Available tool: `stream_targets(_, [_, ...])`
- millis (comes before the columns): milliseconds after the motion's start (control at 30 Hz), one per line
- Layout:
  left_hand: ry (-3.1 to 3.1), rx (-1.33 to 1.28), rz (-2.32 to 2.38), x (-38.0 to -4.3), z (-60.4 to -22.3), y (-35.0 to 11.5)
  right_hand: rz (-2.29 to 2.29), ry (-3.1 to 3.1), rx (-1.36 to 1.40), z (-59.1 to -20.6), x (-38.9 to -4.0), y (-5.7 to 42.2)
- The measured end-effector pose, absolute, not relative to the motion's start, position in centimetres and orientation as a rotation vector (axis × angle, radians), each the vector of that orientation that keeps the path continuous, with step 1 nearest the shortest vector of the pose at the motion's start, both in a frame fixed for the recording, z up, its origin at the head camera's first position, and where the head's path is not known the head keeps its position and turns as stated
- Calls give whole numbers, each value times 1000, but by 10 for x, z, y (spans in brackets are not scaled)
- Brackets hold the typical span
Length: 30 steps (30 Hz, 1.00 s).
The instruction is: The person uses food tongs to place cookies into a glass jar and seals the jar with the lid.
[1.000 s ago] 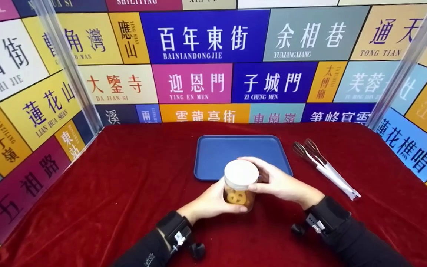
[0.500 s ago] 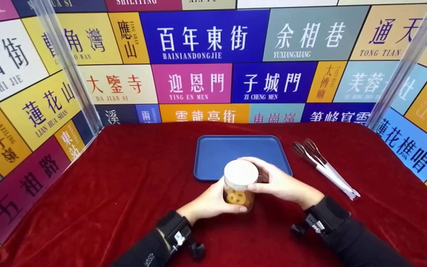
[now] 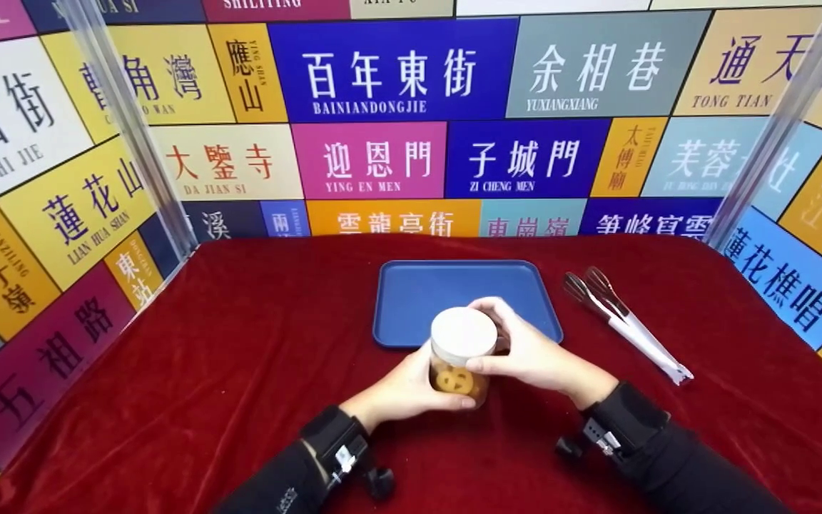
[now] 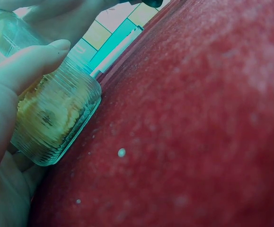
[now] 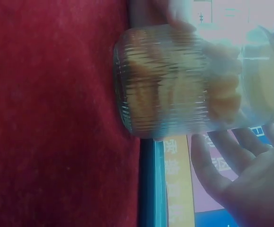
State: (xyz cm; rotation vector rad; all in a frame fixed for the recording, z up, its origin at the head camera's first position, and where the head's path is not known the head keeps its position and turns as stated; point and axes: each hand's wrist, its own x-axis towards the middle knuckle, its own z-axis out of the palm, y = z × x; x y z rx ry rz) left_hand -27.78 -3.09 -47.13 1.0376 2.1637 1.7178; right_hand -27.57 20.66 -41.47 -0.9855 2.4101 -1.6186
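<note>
A ribbed clear jar (image 3: 482, 382) with a white lid (image 3: 464, 333) stands upright on the red cloth, in front of the tray. Yellowish cookies (image 5: 174, 92) fill its lower part, and one with holes faces me in the head view. My left hand (image 3: 400, 387) grips the jar's body from the left, thumb across the front; its other fingers are mostly hidden behind the glass. From the right, my right hand (image 3: 539, 353) holds the lid's edge, thumb in front and fingers curled round the back. In the left wrist view, the jar's base (image 4: 56, 153) sits at the cloth.
Behind the jar lies a blue tray (image 3: 454, 285). Tongs (image 3: 628, 325) with white handles and dark heads rest to its right. Red cloth (image 3: 261, 335) covers the table, with sign-patterned walls (image 3: 389, 64) behind and clear corner posts (image 3: 760, 143) at the sides.
My right hand has shifted slightly round the lid, its thumb moving left and its knuckles rising. My left hand and the jar have stayed in place.
</note>
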Motion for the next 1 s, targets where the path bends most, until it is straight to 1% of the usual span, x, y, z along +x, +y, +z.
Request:
stream_targets(333, [2148, 1036, 1728, -279, -472, -31, -1596, 2372, -1040, -416, -277, 209])
stream_targets(667, [2167, 1034, 1711, -279, -473, -30, -1629, 2170, -1129, -417, -281, 215])
stream_targets(1000, [2170, 1023, 1719, -279, -474, -30, -1609, 2243, -1082, -417, -280, 214])
